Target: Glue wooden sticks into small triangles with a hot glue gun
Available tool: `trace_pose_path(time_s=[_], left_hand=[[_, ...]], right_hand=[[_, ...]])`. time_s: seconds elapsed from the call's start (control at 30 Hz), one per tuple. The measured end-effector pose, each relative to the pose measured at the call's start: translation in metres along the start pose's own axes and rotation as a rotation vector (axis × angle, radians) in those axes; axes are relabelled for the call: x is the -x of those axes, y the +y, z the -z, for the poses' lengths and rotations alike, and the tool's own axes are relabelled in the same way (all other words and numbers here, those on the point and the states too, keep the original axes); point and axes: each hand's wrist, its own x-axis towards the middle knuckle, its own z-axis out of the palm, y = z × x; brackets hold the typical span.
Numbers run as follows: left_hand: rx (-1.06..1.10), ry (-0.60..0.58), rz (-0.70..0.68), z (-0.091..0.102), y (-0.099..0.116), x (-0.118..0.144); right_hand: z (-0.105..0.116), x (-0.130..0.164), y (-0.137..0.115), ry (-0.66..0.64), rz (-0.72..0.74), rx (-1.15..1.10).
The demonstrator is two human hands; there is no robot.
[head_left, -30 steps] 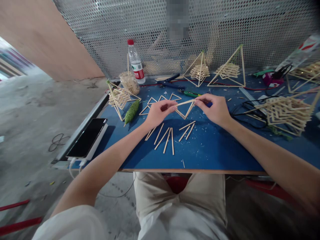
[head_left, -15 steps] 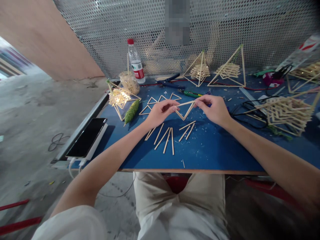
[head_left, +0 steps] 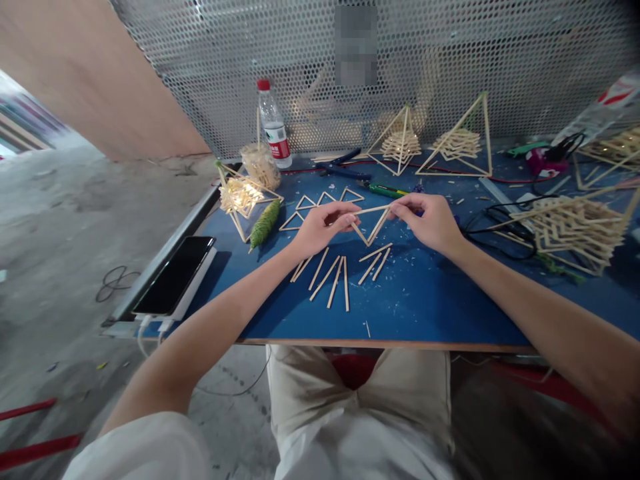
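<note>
Between my two hands is a small triangle of thin wooden sticks (head_left: 371,241), one corner pointing toward me. My left hand (head_left: 327,225) pinches its left corner, and my right hand (head_left: 425,215) pinches the right one. The fingertips cover both of those corners. Nearer to me, several loose wooden sticks (head_left: 345,283) lie spread on the blue tabletop (head_left: 425,300). Several finished stick triangles (head_left: 326,198) rest flat just beyond my left hand. A green-handled tool (head_left: 387,191) lies behind the held triangle.
At left are a phone (head_left: 175,275) on a white block with cables, a green yarn bundle (head_left: 265,223), a lit stick structure (head_left: 240,195), a jar (head_left: 261,167) and a water bottle (head_left: 275,130). Stick pyramids (head_left: 400,143) stand at the back. Black cables (head_left: 483,223) and a stacked-stick piece (head_left: 580,230) are at right.
Both hands keep their pinch on the triangle, which has tilted or dropped very slightly toward me. The loose sticks and other things stay where they were.
</note>
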Motion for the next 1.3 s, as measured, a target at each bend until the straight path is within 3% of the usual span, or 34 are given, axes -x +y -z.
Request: trace_pose_path(time_s=[0.4,0.57,0.77,0.93,1.3], left_hand=[[0.104,0.093,0.09,-0.003,-0.004,0.001],[0.068,0.119,0.116,-0.002,-0.004,0.001],[-0.019,0.145,0.082,-0.002,-0.001,0.002],[-0.125,0.127,0.005,0.0,-0.004,0.001],[-0.082,0.044,0.083,0.005,-0.005,0.0]], right_hand=[[-0.003,0.0,-0.003,-0.027,-0.077,-0.171],[-0.004,0.001,-0.005,-0.048,-0.133,-0.25],[-0.005,0.001,0.0,-0.032,-0.087,-0.211],[-0.005,0.002,0.004,-0.005,-0.071,-0.172],[-0.005,0.0,0.005,-0.024,-0.061,-0.13]])
